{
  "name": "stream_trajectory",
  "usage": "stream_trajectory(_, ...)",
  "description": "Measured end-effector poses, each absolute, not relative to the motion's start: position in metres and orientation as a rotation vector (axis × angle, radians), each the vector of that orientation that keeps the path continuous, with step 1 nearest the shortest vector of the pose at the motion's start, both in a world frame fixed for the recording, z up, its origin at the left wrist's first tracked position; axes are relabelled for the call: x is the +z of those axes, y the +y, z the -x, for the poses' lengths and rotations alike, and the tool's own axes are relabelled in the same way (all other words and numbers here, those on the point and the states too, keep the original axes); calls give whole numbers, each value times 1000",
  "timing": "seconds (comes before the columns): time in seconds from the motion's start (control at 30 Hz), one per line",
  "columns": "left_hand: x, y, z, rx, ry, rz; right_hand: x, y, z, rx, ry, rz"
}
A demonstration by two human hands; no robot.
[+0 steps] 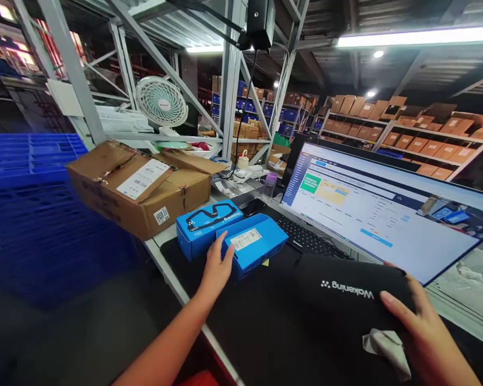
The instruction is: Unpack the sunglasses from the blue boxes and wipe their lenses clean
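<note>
My left hand (217, 262) grips the near left end of a blue box (265, 241) that has a white printed label on top. Beside it, touching or nearly so, lies a second blue box (195, 238) with a black goggle-like outline and white lettering. My right hand (418, 311) is closed around the right end of a black case (346, 273) marked "Wakening" in white, which reads upside down from here. Some of the fingers are hidden behind the case. A crumpled whitish piece of cloth or paper (386, 346) lies just below the case, near my right wrist.
A monitor (346, 198) and black keyboard (306, 236) stand behind the case. An open cardboard carton (145, 187) sits at the left by blue crates (36, 155). A fan (161, 102), purple-lidded bottle (269, 185) and metal rack post (229, 80) are farther back.
</note>
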State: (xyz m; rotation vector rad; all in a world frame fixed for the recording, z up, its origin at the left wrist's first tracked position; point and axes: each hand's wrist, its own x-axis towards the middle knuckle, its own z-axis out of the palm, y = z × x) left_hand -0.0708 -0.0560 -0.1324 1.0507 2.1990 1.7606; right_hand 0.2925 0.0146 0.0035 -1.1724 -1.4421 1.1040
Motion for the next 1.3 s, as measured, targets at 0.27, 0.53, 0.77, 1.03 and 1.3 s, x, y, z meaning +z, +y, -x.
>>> stream_trajectory(0.27,-115,-71,63,1793,2109,-1183,10,7,-286,1322,-1313,1127)
stream_trajectory(0.53,-112,-99,30,1776,1731,-2212,3,20,-309,1249,-1280,1072)
stream_trajectory(0.77,-62,-80,27,1986,1571,-2063,12,2,-293,1196,-1287,1069)
stream_trajectory(1.03,-34,-82,14,2127,1646,-1903,36,-29,-293,1120,-1279,1134)
stream_trajectory(1.3,-20,-93,11,2088,1501,-1660,11,-59,-279,918,-1395,1270)
